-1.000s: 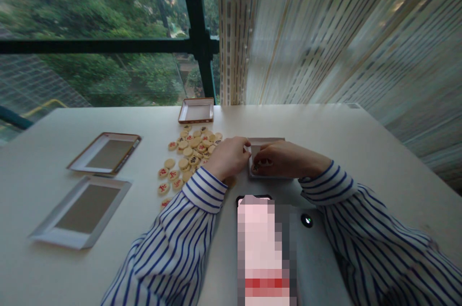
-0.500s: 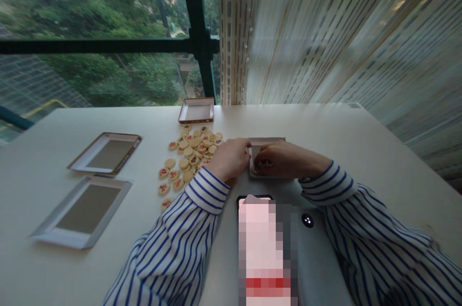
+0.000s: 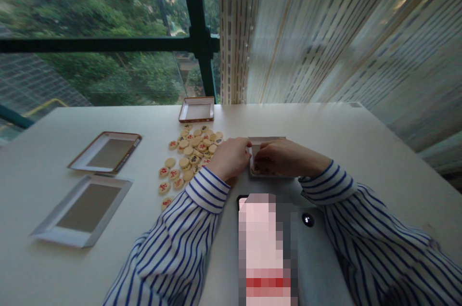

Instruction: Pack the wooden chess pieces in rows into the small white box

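Fingers (image 3: 264, 153) (right hand (image 3: 288, 158)) have shifted slightly inside the box (image 3: 272, 176).

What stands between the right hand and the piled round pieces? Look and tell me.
The left hand does: it is at the left edge of the open box, between the right hand and the round pieces. The box's left wall stands between them too.

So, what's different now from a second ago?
Very little: the left hand has edged slightly rightward, and the right hand seems to have shifted slightly at the small box. I can't make out anything being grasped or released. The round pieces and the other three trays stayed put.
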`<state>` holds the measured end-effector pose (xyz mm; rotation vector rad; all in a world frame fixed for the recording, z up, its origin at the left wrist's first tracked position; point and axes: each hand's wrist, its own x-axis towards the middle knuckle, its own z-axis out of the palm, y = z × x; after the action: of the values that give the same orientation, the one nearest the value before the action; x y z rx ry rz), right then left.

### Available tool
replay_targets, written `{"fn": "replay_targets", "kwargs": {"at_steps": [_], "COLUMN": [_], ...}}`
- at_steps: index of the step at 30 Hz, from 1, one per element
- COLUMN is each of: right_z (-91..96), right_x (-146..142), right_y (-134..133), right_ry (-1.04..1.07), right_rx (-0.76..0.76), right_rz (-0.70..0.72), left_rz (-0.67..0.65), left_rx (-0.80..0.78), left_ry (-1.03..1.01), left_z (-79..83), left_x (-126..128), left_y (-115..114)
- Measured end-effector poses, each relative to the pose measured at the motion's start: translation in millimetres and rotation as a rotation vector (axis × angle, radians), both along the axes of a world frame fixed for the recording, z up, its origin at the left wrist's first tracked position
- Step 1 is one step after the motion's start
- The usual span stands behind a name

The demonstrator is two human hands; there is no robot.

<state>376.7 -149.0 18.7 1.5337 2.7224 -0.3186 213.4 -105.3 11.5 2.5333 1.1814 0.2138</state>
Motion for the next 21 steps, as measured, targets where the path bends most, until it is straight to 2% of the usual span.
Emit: {"fn": "replay_targets", "kwargs": {"at_steps": [12,21], "right_z": [-4.9,-0.3], "right_x": [-3.4,-4.2], "right_y": [0.1,-1.8], "right_ry": [-0.010,0.009], "right_rx": [0.022,-0.019], "right_rz": [0.010,0.005], "left_rz": [-0.008,-0.008], "left_rx": [0.016,0.021], "left_ry": [0.003,0.010], "left_z": [-1.7,-0.1], "left_x": [0.2,0.2], "left_y": [0.0,-0.5]}}
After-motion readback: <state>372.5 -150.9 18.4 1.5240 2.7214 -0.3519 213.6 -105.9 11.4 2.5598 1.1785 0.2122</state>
